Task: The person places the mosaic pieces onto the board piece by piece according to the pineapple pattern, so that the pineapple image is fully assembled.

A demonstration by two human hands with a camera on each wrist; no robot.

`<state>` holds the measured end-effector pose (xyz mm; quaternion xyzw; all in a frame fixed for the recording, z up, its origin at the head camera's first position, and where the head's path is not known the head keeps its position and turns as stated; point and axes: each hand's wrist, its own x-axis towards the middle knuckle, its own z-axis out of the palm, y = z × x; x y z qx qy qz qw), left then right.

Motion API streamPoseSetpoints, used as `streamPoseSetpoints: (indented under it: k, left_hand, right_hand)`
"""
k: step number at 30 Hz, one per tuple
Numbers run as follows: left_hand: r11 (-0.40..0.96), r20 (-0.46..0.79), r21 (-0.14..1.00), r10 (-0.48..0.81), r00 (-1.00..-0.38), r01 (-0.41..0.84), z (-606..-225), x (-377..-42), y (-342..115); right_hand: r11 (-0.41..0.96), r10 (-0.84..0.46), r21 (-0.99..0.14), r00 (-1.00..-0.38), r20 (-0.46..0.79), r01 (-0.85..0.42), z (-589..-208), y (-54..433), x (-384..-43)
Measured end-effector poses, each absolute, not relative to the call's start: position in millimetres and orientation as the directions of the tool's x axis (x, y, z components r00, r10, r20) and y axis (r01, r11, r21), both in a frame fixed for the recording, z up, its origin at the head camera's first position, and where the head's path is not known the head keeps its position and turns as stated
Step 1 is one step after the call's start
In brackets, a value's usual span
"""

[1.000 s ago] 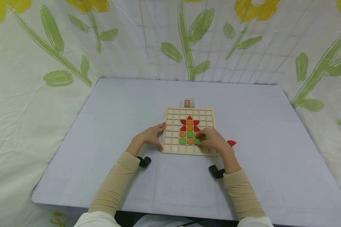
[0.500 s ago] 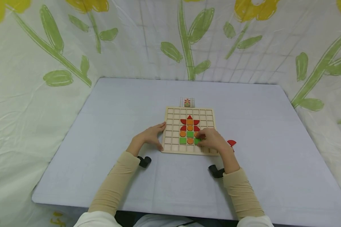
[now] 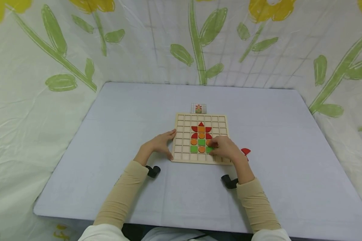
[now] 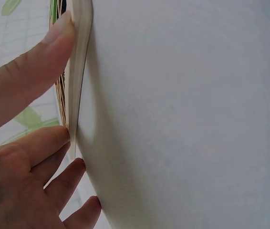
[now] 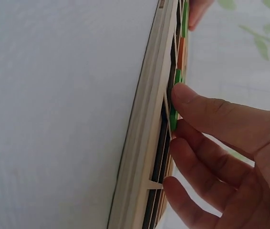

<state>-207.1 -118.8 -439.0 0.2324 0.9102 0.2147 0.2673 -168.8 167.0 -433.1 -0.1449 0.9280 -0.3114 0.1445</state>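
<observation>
A wooden grid board [image 3: 182,156] lies mid-table, bearing a figure of red, orange and green tiles. My left hand [image 3: 159,143] rests against its left edge, thumb by the near corner and fingers farther up; in the left wrist view the thumb [image 4: 58,36] presses the board's side. On the figure's lower right, my right hand [image 3: 227,148] pinches a green square tile [image 3: 209,150] between thumb and finger. In the right wrist view that green tile [image 5: 173,120] sits at the board's surface under the thumb. An orange round tile [image 3: 208,143] is partly hidden by the fingers.
A small pattern card [image 3: 198,108] with a similar figure lies just beyond the board. Red curved tiles [image 3: 245,151] lie right of the board, partly behind my right wrist. Black wrist devices [image 3: 154,171] sit under both forearms. A flower-painted curtain [image 3: 157,40] hangs behind the table.
</observation>
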Motion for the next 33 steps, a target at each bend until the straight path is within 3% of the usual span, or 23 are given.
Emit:
streamPoseSetpoints:
  k: [5, 10, 18, 26, 33]
  left_hand:
    - [0.796, -0.388, 0.526, 0.539, -0.748, 0.301, -439, -207, -118]
    - [0.796, -0.39, 0.524, 0.539, -0.747, 0.302, -438, -206, -117]
    - [0.8, -0.389, 0.513, 0.539, -0.747, 0.311, -436, -205, -118]
    - [0.794, -0.38, 0.521, 0.544, -0.748, 0.313, -437, -205, -121]
    - [0.794, -0.382, 0.522, 0.544, -0.747, 0.311, -438, -206, -120]
  right_hand:
    - [0.749, -0.351, -0.64, -0.922, -0.164, -0.171, -430, 174, -167]
    - [0.748, -0.259, -0.657, -0.953, -0.158, -0.094, -421, 207, -166]
    - [0.809, -0.096, -0.586, -0.976, -0.196, 0.038, -417, 261, -152]
    - [0.853, 0.022, -0.492, -0.953, -0.302, 0.176, -426, 269, -145]
    - [0.856, -0.048, -0.508, -0.962, -0.268, 0.099, -427, 263, -150]
